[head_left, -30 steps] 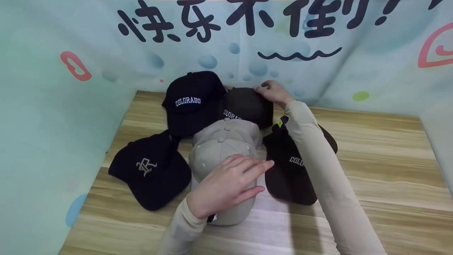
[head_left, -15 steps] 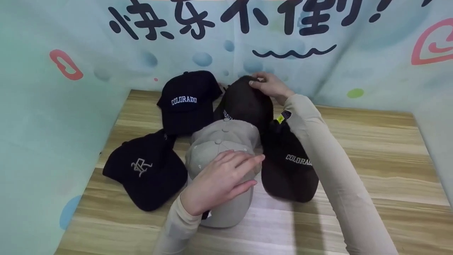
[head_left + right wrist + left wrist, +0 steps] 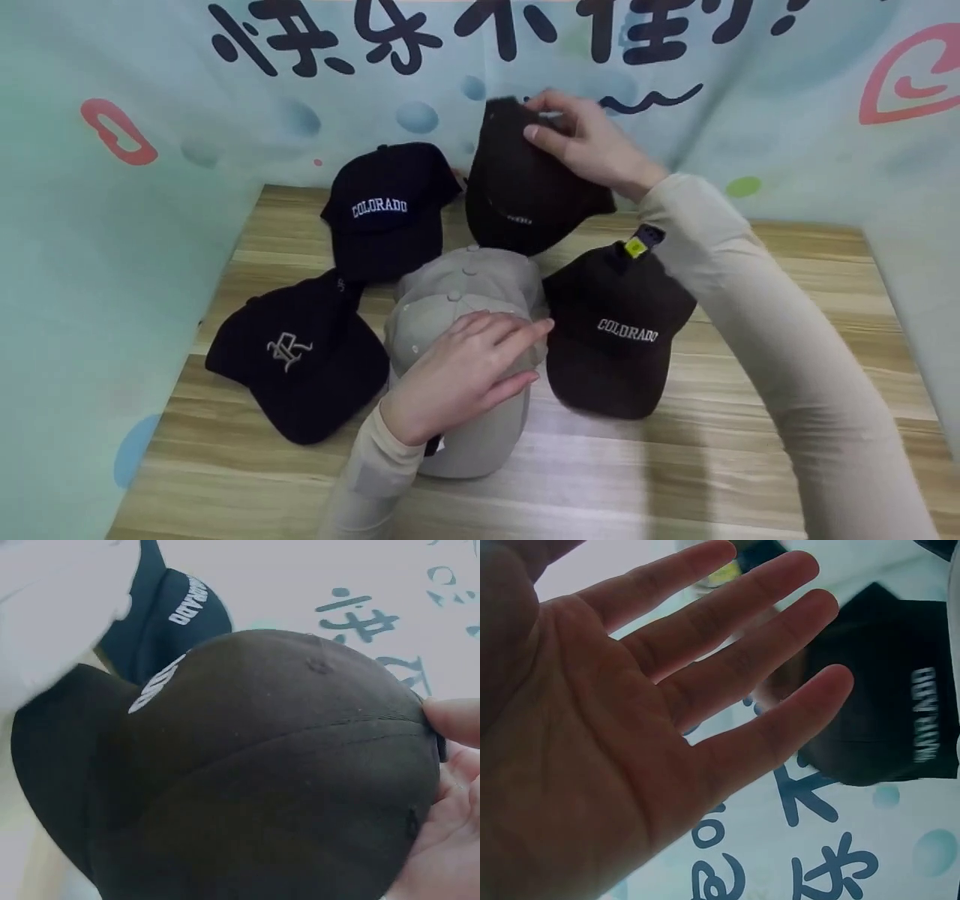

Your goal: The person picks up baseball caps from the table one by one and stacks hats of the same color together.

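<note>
A dark brown cap (image 3: pixel 517 172) is tilted up behind the grey caps, its back edge pinched by my right hand (image 3: pixel 596 142). In the right wrist view the thumb presses the edge of this brown cap (image 3: pixel 277 750), with the fingers (image 3: pixel 450 825) behind it. Over the stacked grey caps (image 3: pixel 480 442) my left hand (image 3: pixel 465 375) lies with fingers extended; whether it touches them cannot be told. The left wrist view shows that palm (image 3: pixel 607 735) bare, holding nothing.
A navy COLORADO cap (image 3: pixel 386 214) sits back left, a navy cap with an R emblem (image 3: pixel 300 360) front left, and a brown COLORADO cap (image 3: pixel 619 337) to the right. The wooden table (image 3: pixel 787 337) meets a printed backdrop (image 3: pixel 420 75) behind.
My right hand has raised the brown cap up from behind the grey caps and tilted it. The right forearm has shifted right, uncovering the brown COLORADO cap. My left hand has stayed over the grey caps.
</note>
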Tool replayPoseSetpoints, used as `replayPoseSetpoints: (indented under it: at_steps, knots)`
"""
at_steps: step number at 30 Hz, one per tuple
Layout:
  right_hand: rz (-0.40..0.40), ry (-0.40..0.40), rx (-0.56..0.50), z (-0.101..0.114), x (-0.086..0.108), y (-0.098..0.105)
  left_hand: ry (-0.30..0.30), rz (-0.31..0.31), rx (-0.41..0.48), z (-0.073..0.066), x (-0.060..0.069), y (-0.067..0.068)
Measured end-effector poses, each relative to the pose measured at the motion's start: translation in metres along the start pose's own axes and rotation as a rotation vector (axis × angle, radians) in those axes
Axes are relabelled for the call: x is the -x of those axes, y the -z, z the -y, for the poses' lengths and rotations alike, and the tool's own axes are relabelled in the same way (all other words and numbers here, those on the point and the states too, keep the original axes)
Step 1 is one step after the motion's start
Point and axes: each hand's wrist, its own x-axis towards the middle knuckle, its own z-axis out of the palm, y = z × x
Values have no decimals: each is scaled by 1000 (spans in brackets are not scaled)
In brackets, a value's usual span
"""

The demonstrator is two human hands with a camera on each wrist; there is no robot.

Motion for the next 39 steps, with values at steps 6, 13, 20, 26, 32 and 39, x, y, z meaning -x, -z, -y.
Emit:
replayPoseSetpoints:
  at_steps: [6,13,20,26,32,39]
  knots:
    - [15,72,105,28,24,33,20,3,-3,1,0,0]
    - [21,169,272,36,64,56,35,17,-4,2,1,0]
    - [95,165,282,37,100,73,39,22,-15,2,-1,-2]
    - [311,189,253,21,127,69,25,48,-29,0,-3,-5]
    - [459,171,266,-5,142,61,22,79,-34,-2,-6,-11]
    - [559,158,149,-25,150,54,12,102,-19,-4,-8,-17]
